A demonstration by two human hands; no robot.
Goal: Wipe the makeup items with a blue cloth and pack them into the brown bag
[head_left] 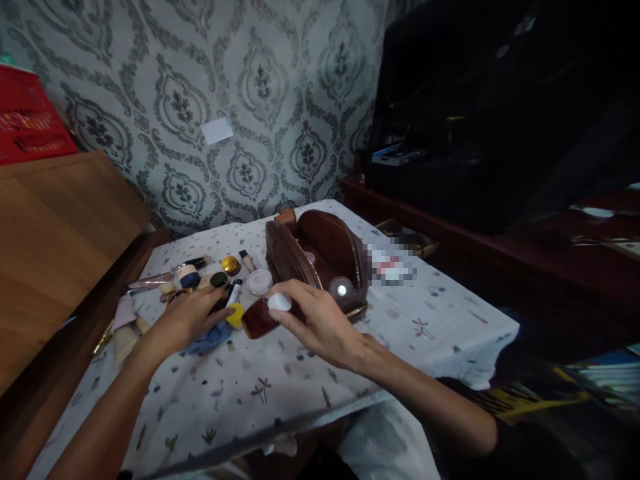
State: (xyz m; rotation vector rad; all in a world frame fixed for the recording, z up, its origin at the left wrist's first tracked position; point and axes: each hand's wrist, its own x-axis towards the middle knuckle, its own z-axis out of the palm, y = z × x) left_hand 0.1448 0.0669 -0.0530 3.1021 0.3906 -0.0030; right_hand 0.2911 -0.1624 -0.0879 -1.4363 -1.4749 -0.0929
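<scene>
Red-brown bottle (257,319) tilts over printed tablecloth (295,387) near wallpaper (263,83), pinched by right grip (320,323), left grip (193,315) unclear.

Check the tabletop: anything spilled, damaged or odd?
Nothing looks spilled or damaged. The dark red bottle tilts in the right hand, but its white cap is on. Pixelation hides one patch beside the bag.

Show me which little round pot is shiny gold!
The gold pot, just beyond the dark green pot. That dark one, the pale pink pot and navy-and-white pot aren't gold.
</scene>
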